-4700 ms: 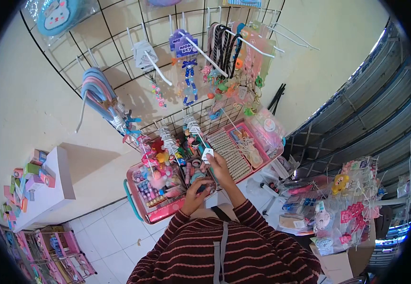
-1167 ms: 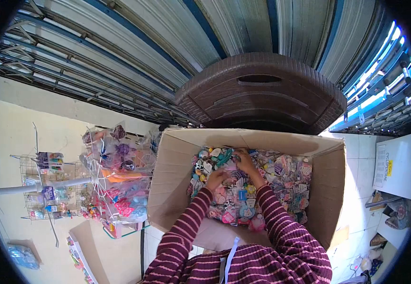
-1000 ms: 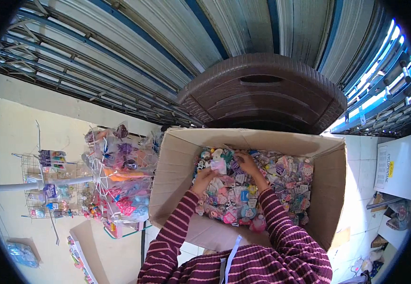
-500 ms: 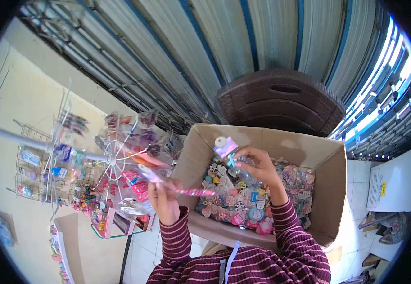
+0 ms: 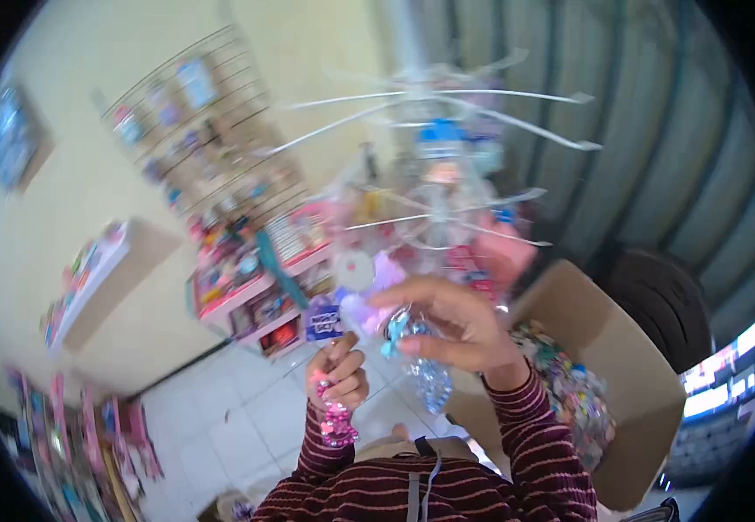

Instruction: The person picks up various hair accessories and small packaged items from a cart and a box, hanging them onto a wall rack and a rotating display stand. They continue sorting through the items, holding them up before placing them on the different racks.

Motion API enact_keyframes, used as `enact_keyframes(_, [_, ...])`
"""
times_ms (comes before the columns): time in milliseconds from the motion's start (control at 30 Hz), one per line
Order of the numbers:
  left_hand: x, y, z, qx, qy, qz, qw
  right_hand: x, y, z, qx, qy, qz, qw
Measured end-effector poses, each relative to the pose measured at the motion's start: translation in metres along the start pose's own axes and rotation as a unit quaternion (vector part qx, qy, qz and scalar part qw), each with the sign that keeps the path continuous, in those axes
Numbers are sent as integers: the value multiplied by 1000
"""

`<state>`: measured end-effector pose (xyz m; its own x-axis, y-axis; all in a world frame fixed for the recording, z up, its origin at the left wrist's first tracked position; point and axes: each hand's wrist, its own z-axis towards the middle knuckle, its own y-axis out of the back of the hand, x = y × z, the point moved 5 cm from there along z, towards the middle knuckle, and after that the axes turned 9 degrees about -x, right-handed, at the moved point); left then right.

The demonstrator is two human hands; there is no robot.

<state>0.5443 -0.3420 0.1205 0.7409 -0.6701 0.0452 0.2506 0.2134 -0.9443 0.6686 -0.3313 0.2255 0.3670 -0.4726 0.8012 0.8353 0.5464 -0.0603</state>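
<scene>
My left hand is closed on a pink beaded strand that hangs below it; a purple tag stands up above its fingers. To its right, my right hand is closed round a small clear packet with light-blue pieces dangling under the fingers. A lilac card with a white round piece shows just above my right hand's fingertips. Behind both hands stands a white wire rack hung with packets, partly blurred.
At the right is a cardboard box holding many small colourful packets, with a brown chair behind it. A pink shelf and a wall grid are at the left. White floor tiles lie below.
The view has turned left toward the rack and shelves, so the box now sits at the right. Both hands, still holding their items, have come closer together and are away from the box.
</scene>
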Motion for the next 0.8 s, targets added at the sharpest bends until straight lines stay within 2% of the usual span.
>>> enact_keyframes(67, [-34,-10,-33,-2,-56,20,998,-20,-35,39,-54,-24,105,993])
enact_keyframes(100, [-50,-11,-48,-23,-75,51,996,-29,-51,53,-39,-71,151,985])
enact_keyframes(133, [-56,-5,-57,-45,-93,84,991,-42,-58,58,-11,-71,166,984])
enact_keyframes(200, [-80,-7,-83,-56,-144,88,984,-81,-78,75,-53,-64,264,961])
enact_keyframes(267, [-97,-5,-101,-73,-163,66,982,-115,-97,84,-32,-85,312,946])
enact_keyframes(333, [-116,-1,-121,-72,-195,65,976,-147,-115,95,11,-134,473,871])
enact_keyframes(467, [-153,17,-153,-95,-279,69,953,-208,-142,118,24,-196,543,817])
enact_keyframes(600, [-198,21,-176,-135,-335,35,932,-256,-174,149,35,-215,565,796])
enact_keyframes(667, [-229,19,-179,-127,-353,61,925,-277,-184,169,41,-208,549,808])
enact_keyframes(733, [-261,17,-179,-122,-342,80,928,-306,-189,189,14,-252,525,812])
enact_keyframes(800, [-295,12,-174,-139,-373,109,911,-332,-189,217,-3,-258,530,808])
